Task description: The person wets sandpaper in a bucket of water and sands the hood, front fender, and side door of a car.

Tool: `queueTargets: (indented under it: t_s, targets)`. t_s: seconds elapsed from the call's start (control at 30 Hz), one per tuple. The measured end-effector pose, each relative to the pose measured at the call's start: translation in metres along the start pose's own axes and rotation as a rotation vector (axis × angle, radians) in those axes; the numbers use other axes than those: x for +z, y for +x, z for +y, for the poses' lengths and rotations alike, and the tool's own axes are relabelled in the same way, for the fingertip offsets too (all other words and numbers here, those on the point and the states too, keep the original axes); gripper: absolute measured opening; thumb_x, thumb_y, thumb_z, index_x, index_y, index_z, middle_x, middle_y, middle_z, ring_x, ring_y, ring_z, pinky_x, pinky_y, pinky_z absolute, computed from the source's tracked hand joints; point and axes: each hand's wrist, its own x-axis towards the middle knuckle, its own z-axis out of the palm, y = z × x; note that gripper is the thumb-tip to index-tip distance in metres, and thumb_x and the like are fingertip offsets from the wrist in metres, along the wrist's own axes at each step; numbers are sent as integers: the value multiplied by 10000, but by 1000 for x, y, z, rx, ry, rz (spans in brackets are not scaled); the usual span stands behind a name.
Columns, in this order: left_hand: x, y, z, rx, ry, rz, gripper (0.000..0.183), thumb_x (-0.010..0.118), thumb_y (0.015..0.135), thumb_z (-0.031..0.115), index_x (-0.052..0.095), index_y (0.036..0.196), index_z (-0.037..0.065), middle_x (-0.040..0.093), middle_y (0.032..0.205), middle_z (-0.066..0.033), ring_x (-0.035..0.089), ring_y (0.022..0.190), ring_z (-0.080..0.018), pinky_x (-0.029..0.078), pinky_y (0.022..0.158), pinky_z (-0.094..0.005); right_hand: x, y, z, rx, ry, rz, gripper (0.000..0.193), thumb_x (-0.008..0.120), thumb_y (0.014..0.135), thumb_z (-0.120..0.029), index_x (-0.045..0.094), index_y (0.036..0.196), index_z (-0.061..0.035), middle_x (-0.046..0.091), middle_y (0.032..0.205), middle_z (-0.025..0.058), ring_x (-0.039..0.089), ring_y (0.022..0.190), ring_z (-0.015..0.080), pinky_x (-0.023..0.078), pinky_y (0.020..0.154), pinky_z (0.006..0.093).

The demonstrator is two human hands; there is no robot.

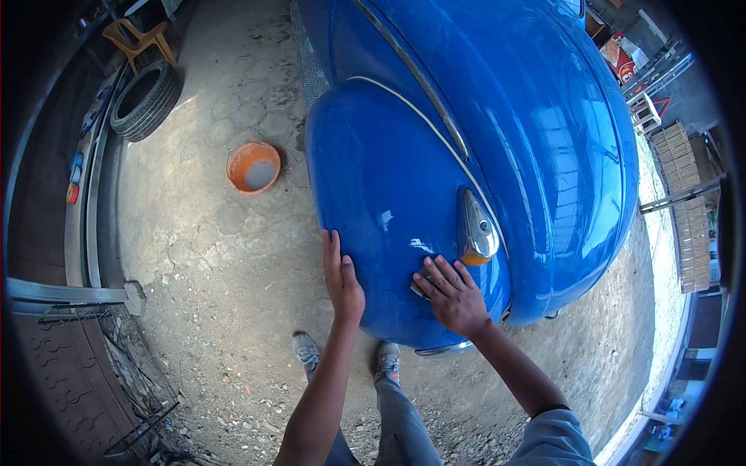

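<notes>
A glossy blue rounded car fender point(388, 171) lies in front of me, part of a blue car body point(536, 116). My left hand point(343, 278) rests along the fender's left side, fingers stretched out and holding nothing. On top of the fender, my right hand point(454, 299) presses a small dark grey pad against the paint. Only the pad's edge point(418, 290) shows past the fingers, so its exact kind is hidden. Just beyond the right fingertips sits a chrome turn-signal lamp point(478, 225) with an amber lens.
An orange bucket point(243, 165) with greyish liquid stands on the rough concrete floor point(202, 233) to the left. Farther back are a tire point(148, 105) and a yellow plastic chair point(138, 39). Metal rods point(148, 419) lie at lower left. A white stool point(643, 113) stands at the far right.
</notes>
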Motion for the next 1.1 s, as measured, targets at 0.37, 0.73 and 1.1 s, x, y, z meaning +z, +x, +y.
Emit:
queueTargets:
  t_s: [0.37, 0.73, 1.1]
  targets:
    - [-8, 1, -2, 3, -102, 19, 463, 320, 1107, 210, 423, 1517, 21, 311, 1632, -190, 266, 1523, -361, 242, 1235, -460, 6, 232, -5, 372, -35, 310, 534, 471, 964, -220, 491, 1490, -128, 380, 1603, 142, 323, 1505, 300, 175, 1249, 526]
    - [-43, 17, 2, 3, 48, -103, 468, 458, 996, 105, 466, 1459, 39, 404, 1558, -192, 374, 1452, -368, 310, 1191, -469, -1, 241, -20, 332, -83, 189, 590, 460, 944, -232, 446, 1528, -153, 341, 1626, 145, 267, 1532, 310, 167, 1251, 541]
    - [5, 160, 29, -104, 523, -336, 671, 270, 1076, 485, 190, 1615, 92, 100, 1670, -252, 83, 1543, -451, 130, 1203, -616, 1, 322, 16, 444, -80, 91, 620, 433, 945, -275, 410, 1545, -118, 311, 1637, 161, 254, 1535, 313, 175, 1261, 497]
